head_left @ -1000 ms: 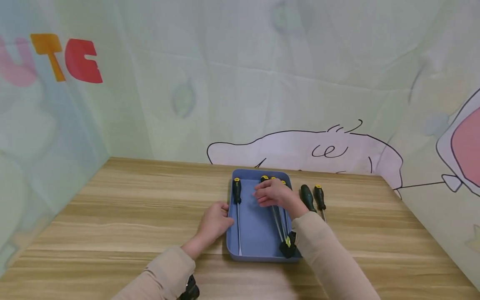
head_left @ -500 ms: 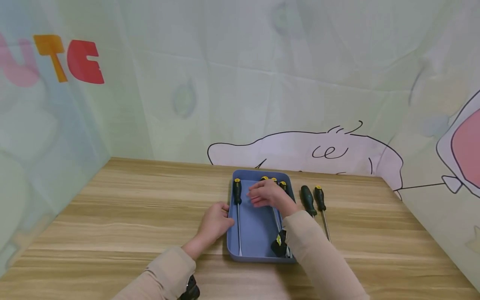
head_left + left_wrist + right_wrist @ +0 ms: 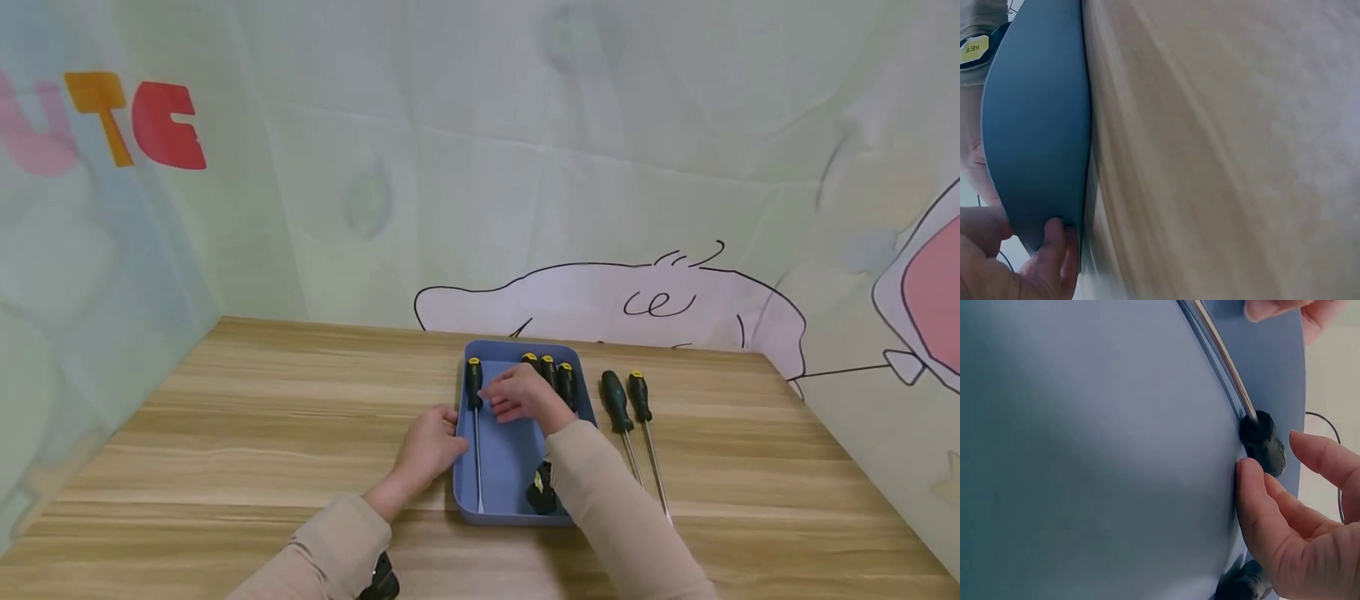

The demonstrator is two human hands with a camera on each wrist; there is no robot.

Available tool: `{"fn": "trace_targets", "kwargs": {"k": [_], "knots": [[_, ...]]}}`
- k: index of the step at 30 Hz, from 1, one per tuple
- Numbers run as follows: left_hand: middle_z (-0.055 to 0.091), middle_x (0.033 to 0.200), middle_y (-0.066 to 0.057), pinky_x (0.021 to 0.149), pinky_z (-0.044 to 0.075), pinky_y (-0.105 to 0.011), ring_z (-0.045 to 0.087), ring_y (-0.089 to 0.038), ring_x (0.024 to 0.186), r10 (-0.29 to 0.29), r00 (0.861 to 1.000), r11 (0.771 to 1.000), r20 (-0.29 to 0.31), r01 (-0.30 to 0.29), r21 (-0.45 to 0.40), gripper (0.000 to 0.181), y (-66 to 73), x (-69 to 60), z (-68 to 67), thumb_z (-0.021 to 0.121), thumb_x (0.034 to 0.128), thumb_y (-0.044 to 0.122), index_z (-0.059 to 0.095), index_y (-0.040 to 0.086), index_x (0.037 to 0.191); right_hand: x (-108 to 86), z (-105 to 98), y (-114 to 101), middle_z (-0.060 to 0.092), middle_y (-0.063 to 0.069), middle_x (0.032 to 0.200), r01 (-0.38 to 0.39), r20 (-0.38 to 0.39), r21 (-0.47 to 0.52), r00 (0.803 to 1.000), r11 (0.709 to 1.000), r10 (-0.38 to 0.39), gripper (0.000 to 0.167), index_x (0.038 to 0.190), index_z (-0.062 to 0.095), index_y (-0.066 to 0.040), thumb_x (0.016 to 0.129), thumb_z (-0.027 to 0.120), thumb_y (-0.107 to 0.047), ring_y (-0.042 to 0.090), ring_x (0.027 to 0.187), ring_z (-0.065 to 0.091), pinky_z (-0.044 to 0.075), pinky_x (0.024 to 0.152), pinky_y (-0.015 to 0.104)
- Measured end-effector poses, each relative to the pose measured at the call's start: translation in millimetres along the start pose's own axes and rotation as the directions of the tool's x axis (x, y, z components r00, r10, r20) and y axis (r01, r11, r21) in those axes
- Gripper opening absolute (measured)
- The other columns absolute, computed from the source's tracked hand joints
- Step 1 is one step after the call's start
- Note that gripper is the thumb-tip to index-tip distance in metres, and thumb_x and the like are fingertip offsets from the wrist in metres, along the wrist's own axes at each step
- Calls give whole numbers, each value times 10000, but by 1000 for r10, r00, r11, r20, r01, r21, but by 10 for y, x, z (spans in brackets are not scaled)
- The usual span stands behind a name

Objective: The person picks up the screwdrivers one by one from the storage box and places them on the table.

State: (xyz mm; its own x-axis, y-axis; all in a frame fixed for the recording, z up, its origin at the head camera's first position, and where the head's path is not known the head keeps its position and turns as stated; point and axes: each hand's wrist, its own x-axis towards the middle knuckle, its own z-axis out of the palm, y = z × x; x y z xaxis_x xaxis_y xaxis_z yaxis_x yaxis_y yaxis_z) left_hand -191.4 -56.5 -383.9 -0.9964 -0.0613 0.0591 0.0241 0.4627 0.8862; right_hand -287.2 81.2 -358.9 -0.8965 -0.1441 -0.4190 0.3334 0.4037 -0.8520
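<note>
The blue tray [image 3: 510, 513] stands on the wooden table. My left hand [image 3: 429, 443] grips its left wall, thumb over the rim and fingers on the outer side [image 3: 1054, 262]. A screwdriver [image 3: 475, 383] with a black, yellow-capped handle lies along that wall inside. Over the tray, my right hand [image 3: 519, 395] is beside this screwdriver's handle [image 3: 1264, 447]; its thumb and fingers are spread apart with the handle between them. Whether a fingertip touches the handle, I cannot tell. Three more screwdrivers [image 3: 566, 385] lie at the tray's right, their shafts partly hidden by my right arm.
On the table [image 3: 285, 417], right of the tray, lie a dark green-handled screwdriver [image 3: 615, 400] and a black-and-yellow one [image 3: 640, 396]. Patterned cloth [image 3: 480, 167] hangs behind the table. A black device [image 3: 542, 492] sits at my right wrist.
My right hand has moved left across the tray, from the right-hand screwdrivers to the one along the left wall. My left hand has stayed on the tray.
</note>
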Motion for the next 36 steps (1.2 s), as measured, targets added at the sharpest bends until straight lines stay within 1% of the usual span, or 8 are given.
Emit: {"fn": "trace_targets", "kwargs": {"k": [9,14,18,25,27,30,33,36], "knots": [[655,764,-150,576,496,-289,603,-193,701,-4,1000,1000,6,4,-3,285,-4,16,-2,622,646,-88,584,-98,929,33,122,-6,557,93,703,2,-58,-36,998,999,-4,285,1011,605,63,792,714,-84,212,628,600,554,630,364],[646,759,-141,581,497,-294,599,-198,703,2,1000,1000,3,-2,6,288,-13,22,2,627,643,-78,587,-99,927,44,167,-8,542,86,680,2,-89,-27,996,1000,-4,227,934,593,42,780,721,-66,208,606,584,553,615,363],[637,752,-134,578,495,-293,592,-195,694,-2,1000,1000,-2,2,4,292,-23,28,7,625,640,-78,584,-101,929,43,189,-10,538,85,683,3,-97,-13,995,1000,-4,188,876,587,30,773,723,-48,201,594,573,551,614,356],[637,748,-135,574,492,-290,591,-195,694,2,1000,1000,-4,-2,4,290,-18,20,12,622,641,-80,587,-103,928,49,191,3,542,90,687,0,-93,-2,996,1000,0,195,852,558,14,764,725,-32,202,592,576,552,613,352],[639,753,-136,574,493,-289,592,-194,697,-3,1000,1000,-2,3,7,287,-13,18,12,623,645,-80,588,-100,930,52,182,5,547,93,692,-7,-87,-2,996,1000,7,199,864,559,20,767,723,-34,204,599,581,553,617,350],[642,757,-134,572,490,-286,592,-191,698,-7,1000,1000,-1,7,15,283,-10,19,12,624,649,-79,589,-95,930,55,165,3,565,102,708,-22,-72,9,997,1000,23,258,960,565,59,774,716,-36,206,613,592,554,629,348],[644,751,-133,566,488,-282,591,-186,689,-4,1000,1000,-2,4,12,279,-11,19,11,623,650,-81,590,-95,927,58,152,-16,593,116,722,-38,-56,62,998,997,42,400,1115,525,106,782,705,-25,204,622,609,555,650,350],[649,736,-139,555,485,-279,593,-183,670,-2,1000,1000,1,2,2,271,-12,16,7,616,651,-85,587,-98,920,63,149,-36,611,126,730,-61,-34,133,997,989,66,421,1148,508,114,790,693,-8,202,632,621,553,679,351]]}}
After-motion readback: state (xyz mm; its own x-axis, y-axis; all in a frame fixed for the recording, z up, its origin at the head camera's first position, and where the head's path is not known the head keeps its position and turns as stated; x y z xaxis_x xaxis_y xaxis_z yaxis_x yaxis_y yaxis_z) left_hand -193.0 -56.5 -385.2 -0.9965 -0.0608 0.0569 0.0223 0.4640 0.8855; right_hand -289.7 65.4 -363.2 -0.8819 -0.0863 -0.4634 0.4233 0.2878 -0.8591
